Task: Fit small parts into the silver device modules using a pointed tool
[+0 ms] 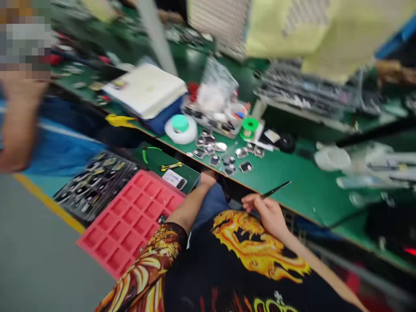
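My right hand (268, 212) is closed around a slim black tool (276, 189), tweezers or a pen in shape, near the front edge of the green bench (286, 173). Its tip points up to the right. Low by the bench edge, above my lap, is my left hand (209, 177); its fingers are hidden and blurred. Several small dark square modules (246, 166) lie loose on the bench beyond both hands. Under my left forearm sits a red tray (130, 216) with square pockets, one of which holds a small black part (161, 218).
A white device (174, 179) and yellow cutters (170, 166) lie left of my left hand. Farther back stand a white tape roll (181, 130), a green spool (249, 128) and a parts bin (221, 119). A black tray of parts (97, 182) is at left, near another person's arm (17, 125).
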`<control>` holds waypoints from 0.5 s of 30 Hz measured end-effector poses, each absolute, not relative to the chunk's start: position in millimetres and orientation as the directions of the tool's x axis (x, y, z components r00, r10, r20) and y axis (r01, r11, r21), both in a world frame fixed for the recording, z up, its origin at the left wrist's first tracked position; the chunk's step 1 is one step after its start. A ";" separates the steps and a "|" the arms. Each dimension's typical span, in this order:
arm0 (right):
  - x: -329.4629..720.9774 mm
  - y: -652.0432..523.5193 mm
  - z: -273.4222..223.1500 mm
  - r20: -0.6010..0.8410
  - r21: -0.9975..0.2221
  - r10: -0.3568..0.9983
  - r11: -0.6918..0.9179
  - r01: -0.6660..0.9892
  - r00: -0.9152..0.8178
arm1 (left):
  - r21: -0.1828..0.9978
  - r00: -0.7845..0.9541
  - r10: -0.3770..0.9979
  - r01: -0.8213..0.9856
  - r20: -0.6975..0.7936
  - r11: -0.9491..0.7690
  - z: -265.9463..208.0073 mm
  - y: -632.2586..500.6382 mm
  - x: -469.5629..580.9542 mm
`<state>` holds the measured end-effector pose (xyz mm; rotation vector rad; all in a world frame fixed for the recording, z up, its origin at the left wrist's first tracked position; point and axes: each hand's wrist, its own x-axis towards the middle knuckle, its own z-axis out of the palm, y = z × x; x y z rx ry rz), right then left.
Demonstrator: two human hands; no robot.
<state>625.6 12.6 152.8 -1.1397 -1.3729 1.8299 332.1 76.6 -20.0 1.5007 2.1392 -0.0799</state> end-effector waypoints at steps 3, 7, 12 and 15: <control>639.5 21.0 167.9 -0.051 -0.998 0.948 -0.058 -0.015 -0.313 | 0.112 -0.263 0.840 0.929 -0.476 0.354 -43.6 78.6 335.7; 665.6 58.0 155.9 0.307 -0.913 0.948 0.270 0.306 0.080 | 0.009 -0.275 0.857 0.951 -0.436 0.310 -50.3 74.3 336.4; 679.6 96.8 128.8 0.255 -0.949 0.958 0.220 0.227 0.135 | -0.034 -0.275 0.890 0.959 -0.365 0.282 -48.7 69.1 342.2; 677.0 99.5 123.8 0.294 -0.934 0.950 0.263 0.241 0.105 | -0.034 -0.244 0.912 0.968 -0.329 0.247 -53.1 65.2 346.8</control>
